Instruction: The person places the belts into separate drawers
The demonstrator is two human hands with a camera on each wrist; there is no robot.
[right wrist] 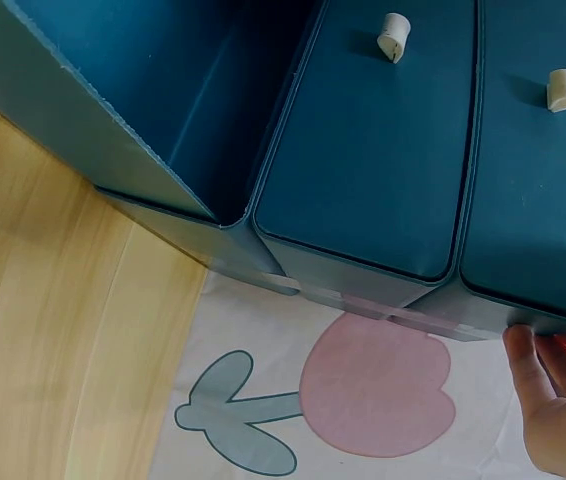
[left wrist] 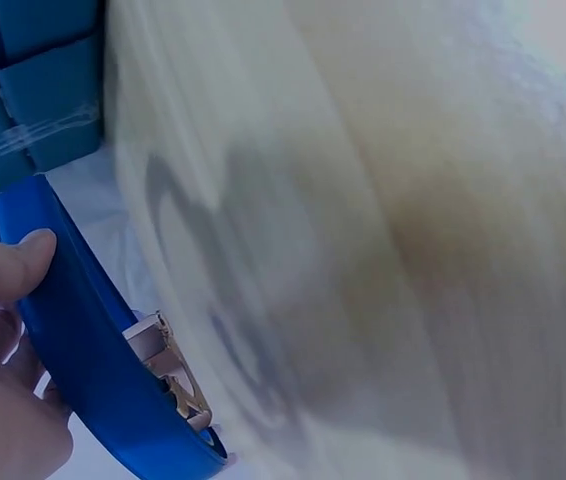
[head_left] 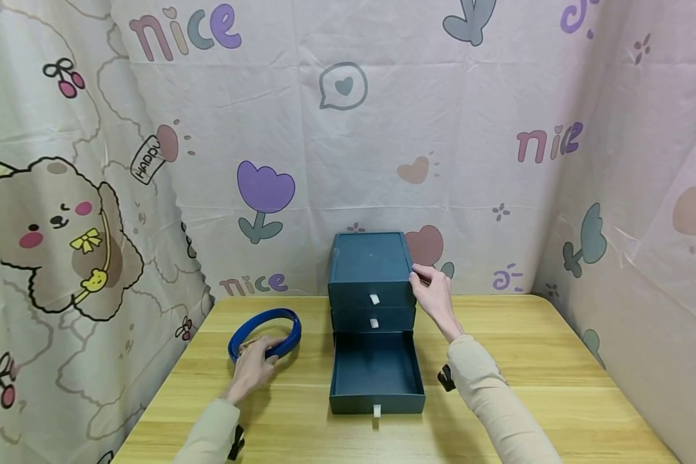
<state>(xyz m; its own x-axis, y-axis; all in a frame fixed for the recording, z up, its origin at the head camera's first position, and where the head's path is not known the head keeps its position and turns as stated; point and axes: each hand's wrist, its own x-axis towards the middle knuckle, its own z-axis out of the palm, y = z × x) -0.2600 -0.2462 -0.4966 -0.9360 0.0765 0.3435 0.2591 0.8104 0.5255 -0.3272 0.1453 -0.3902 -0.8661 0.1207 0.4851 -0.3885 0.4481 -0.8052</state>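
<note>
A coiled blue belt [head_left: 293, 336] is pinched by my left hand [head_left: 255, 364] over the left part of the table. In the left wrist view the thumb lies on the belt's outer face, and a gold-toned buckle [left wrist: 171, 365] shows. Mid-table stands a dark teal chest of drawers [head_left: 371, 258], with its bottom drawer [head_left: 354, 405] pulled out and nothing visible inside. The two upper drawers are closed. My right hand [head_left: 435, 293] touches the chest's upper right side with its fingertips; the right wrist view shows them against the edge of the top tier.
The wooden table [head_left: 510, 322] carries the chest and ends at a patterned cloth backdrop [head_left: 359, 142] behind and on both sides. Small white pull tabs [head_left: 377, 410] stick out from the drawer fronts.
</note>
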